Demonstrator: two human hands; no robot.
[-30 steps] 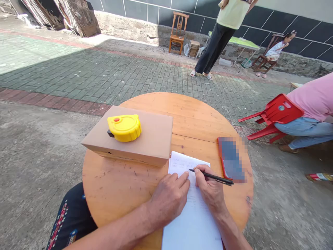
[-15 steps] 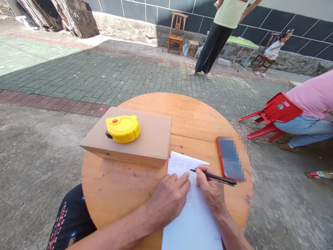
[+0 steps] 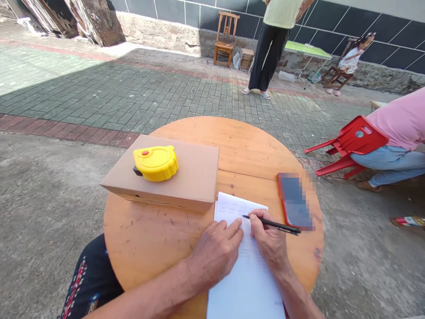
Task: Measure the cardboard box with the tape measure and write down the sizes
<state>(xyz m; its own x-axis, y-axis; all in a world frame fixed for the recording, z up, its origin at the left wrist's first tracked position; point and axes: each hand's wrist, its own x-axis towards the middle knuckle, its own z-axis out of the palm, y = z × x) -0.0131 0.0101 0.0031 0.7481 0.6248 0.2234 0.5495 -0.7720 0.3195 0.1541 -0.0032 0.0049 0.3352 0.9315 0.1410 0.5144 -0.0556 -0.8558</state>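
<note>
On a round wooden table (image 3: 149, 239) lies a white sheet of paper (image 3: 245, 283) with a few written lines at its top. My right hand (image 3: 268, 241) is closed round a black pen (image 3: 275, 225), its tip touching the paper. My left hand (image 3: 215, 250) rests on the paper's left edge, fingers loosely curled, holding nothing. A flat cardboard box (image 3: 195, 177) sits behind the paper, with a yellow tape measure (image 3: 155, 163) on top. A phone in a red case (image 3: 295, 202) lies to the right of the pen.
A person in a pink top (image 3: 398, 124) sits on a red plastic chair (image 3: 352, 141) at the right. Another person stands on the paving (image 3: 268, 48) beyond the table, near a wooden chair (image 3: 226, 40) and a green folding table (image 3: 307, 49). A third person sits farther back (image 3: 352, 60).
My hands and the pen stay nearly where they were on the paper. The standing person has shifted a little; the view has tilted slightly.
</note>
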